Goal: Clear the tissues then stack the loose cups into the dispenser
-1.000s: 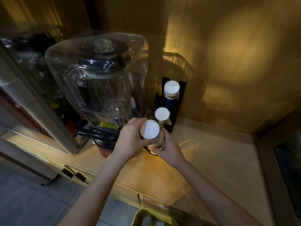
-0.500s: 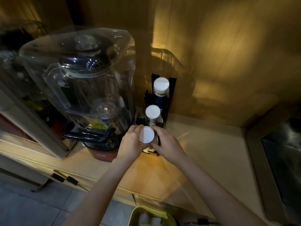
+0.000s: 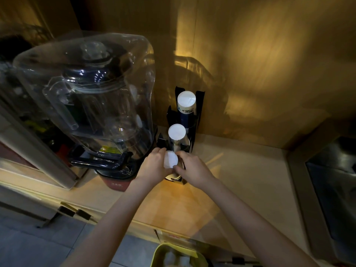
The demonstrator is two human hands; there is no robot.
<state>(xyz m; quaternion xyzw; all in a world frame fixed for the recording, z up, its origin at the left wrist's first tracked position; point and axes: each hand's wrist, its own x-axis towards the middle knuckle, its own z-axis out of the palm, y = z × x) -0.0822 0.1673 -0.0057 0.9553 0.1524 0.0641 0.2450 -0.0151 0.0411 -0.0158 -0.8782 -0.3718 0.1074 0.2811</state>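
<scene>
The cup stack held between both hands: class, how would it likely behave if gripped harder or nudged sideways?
The cup stack looks like thin paper, so probably light and easily crushed. The left hand and right hand both steady it, hinting that it could tip. The dispenser walls should limit that.

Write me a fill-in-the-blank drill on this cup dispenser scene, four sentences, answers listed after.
1. The black cup dispenser shows ____ white cup bottoms in a row.
2. Both the left hand and the right hand grip the ____ cup stack, nearest the person.
3. The tallest stack stands at the ____ of the dispenser, by the wall.
4. The clear-hooded blender stands to the ____ of the dispenser.

Answers: three; front; back; left
</scene>
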